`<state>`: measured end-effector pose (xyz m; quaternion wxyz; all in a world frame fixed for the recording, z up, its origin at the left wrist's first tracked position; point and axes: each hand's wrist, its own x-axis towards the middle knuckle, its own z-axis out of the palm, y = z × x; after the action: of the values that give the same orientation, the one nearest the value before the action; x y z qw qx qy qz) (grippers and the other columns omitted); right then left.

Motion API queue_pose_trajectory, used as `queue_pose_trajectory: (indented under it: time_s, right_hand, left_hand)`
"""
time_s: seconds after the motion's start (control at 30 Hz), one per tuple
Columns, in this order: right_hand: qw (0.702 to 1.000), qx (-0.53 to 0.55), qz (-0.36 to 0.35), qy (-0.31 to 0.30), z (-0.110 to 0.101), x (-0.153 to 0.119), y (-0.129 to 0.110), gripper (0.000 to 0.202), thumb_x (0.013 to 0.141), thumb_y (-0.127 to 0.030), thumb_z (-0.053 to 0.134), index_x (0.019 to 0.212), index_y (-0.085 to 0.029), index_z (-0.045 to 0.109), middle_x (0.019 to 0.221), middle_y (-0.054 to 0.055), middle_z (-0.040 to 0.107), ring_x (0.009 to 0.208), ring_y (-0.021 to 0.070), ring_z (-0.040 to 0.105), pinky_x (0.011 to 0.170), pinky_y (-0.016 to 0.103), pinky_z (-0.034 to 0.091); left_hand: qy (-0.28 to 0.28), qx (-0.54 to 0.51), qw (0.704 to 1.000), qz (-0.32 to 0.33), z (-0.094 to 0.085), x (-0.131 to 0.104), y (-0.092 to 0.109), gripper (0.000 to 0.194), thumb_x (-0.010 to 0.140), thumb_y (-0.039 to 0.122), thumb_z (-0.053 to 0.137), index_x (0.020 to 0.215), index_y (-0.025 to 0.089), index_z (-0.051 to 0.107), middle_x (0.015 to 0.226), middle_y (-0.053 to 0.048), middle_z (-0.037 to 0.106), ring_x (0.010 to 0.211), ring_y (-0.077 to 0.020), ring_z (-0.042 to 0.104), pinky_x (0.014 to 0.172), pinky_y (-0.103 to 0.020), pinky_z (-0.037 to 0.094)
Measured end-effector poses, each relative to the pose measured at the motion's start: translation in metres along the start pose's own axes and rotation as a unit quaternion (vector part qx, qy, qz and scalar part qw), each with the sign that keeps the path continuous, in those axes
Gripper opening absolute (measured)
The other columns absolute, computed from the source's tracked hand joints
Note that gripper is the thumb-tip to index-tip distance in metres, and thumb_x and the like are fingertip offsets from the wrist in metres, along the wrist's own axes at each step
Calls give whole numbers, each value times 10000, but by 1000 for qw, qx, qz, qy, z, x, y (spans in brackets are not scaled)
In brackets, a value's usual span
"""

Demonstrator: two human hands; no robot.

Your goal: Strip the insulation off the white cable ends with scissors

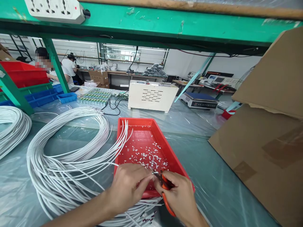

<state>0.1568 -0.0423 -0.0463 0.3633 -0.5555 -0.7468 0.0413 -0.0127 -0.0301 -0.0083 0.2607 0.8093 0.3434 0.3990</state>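
Over the near end of a red tray (174,154), my left hand (127,184) is closed with thumb and fingertips pinched on the end of a white cable (111,163). My right hand (183,195) grips orange-handled cutting pliers (168,203), whose dark jaws meet that cable end at the left fingertips. Whether the jaws are fully closed is too small to tell. Small white and silvery scraps (150,157) lie scattered in the tray. A large coil of white cables (68,154) spreads to the left; some ends rest over the tray, others bunch below my hands.
Another cable coil (11,129) lies far left. A cardboard box (267,157) stands right. Behind the tray are a cream-coloured machine (151,96), a scale (200,101), circuit boards (94,96) and blue bins (67,97). A green shelf beam (151,23) crosses overhead. Two people sit beyond.
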Motion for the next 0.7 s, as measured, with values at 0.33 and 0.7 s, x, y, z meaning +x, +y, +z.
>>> queue_pose_trajectory:
  time_s: [0.33,0.7]
  right_hand:
    - [999,-32,-19,18,-1,0,0,314,714,-254,520,475,-197,325,445,-65,333,416,83,334,452,206,242]
    - [998,20,54,-37,6,-3,-1,375,734,-311,504,502,-208,227,494,-68,219,447,86,236,419,206,206]
  left_hand:
    - [-123,-305,917,-224,-5,11,0,241,814,313,531,690,111,579,591,-9,572,491,-81,500,472,-175,364]
    - [-9,213,970,119,5,-9,-5,253,854,97,387,872,86,639,732,-120,687,618,-201,609,562,-287,391]
